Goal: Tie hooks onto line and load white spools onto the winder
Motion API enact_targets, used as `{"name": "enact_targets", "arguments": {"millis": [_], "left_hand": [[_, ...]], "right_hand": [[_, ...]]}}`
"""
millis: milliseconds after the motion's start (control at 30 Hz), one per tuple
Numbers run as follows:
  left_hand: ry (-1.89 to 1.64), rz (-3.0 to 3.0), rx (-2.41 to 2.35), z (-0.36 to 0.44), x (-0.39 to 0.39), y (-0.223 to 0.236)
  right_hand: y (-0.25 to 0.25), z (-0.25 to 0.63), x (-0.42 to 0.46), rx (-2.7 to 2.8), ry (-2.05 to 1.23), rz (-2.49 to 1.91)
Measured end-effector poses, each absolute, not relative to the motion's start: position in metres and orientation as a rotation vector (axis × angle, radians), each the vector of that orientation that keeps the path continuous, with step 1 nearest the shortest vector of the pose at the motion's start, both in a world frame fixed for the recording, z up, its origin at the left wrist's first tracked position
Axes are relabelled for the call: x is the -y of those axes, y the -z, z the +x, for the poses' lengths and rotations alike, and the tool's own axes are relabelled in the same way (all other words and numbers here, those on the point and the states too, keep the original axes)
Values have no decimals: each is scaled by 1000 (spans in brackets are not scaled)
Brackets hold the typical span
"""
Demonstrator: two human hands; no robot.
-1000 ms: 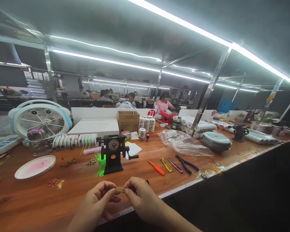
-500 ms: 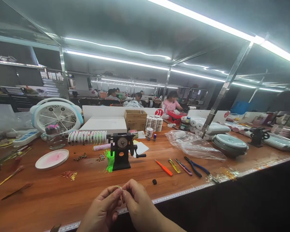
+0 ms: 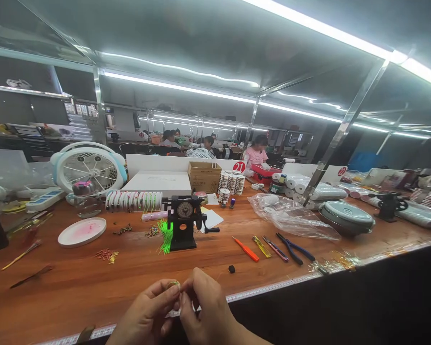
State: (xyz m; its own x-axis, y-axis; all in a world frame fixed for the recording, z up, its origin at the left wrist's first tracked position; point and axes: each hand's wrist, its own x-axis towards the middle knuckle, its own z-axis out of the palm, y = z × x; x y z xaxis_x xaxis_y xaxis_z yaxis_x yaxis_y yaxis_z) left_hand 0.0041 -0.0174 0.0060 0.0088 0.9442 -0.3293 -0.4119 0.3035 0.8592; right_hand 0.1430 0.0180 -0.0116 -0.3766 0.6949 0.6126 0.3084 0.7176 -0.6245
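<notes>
My left hand [image 3: 145, 309] and my right hand [image 3: 204, 306] meet low in the view, just above the bench's front edge. Their fingertips pinch a small green thread piece [image 3: 174, 284], mostly hidden by the fingers. A small black piece [image 3: 231, 269] lies on the wooden workbench [image 3: 75, 282], right of my right hand. Farther ahead stands a black hand-cranked winding device [image 3: 184, 223], with a tuft of neon green threads [image 3: 165, 236] at its left side. Neither hand touches it.
Orange-handled tool [image 3: 245, 249], yellow tool [image 3: 261, 246] and blue-handled pliers [image 3: 294, 250] lie to the right. A pink-stained white plate [image 3: 82, 232] sits left. Behind stand a fan [image 3: 88, 167], cardboard box [image 3: 204, 176] and plastic bag [image 3: 290, 218]. A co-worker [image 3: 257, 155] sits beyond.
The view has turned, so the bench items sit farther right in the frame. My fingers have closed in around the green piece, and the hands sit slightly lower.
</notes>
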Motion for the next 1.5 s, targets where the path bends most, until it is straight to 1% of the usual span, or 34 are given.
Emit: {"name": "enact_targets", "arguments": {"millis": [67,100,167,267,467,733,767,867,900,933,1033,1100,1233,1500], "left_hand": [[-1086,931,-1258,-11,18,-14],[-1045,1078,-1368,-19,19,-19],[-974,1364,-1575,-36,21,-30],[-889,1629,-1680,-50,27,-41],[-791,1675,-1668,-53,40,-48],[-953,1601,-1799,-71,57,-42],[-949,1586,-1812,-76,58,-40],[-948,1545,-1841,-92,63,-39],[-959,1531,-1833,-97,65,-40],[-972,1516,-1820,-102,67,-41],[-989,1461,-1784,-114,71,-43],[-1002,1437,-1771,-119,73,-41],[-1000,1387,-1742,-127,78,-30],[-1087,1215,-1641,-143,85,-15]], "right_hand": [[-3,148,-16,1971,-883,-954],[-10,150,-15,1962,-1017,-1028],[-22,152,-14,1970,-1145,-1096],[-29,149,-13,2029,-1212,-1078],[-32,135,-11,2177,-1237,-1059],[-49,119,-11,2482,-1089,-959],[-50,116,-14,2505,-1121,-912],[-45,97,-32,2489,-1357,-788],[-41,88,-41,2479,-1369,-795],[-35,78,-52,2486,-1298,-835],[-18,44,-87,2542,-819,-1022],[-9,21,-108,2544,-688,-1130],[2,-10,-136,2552,-586,-1322],[9,-33,-161,2604,-534,-1529]]}}
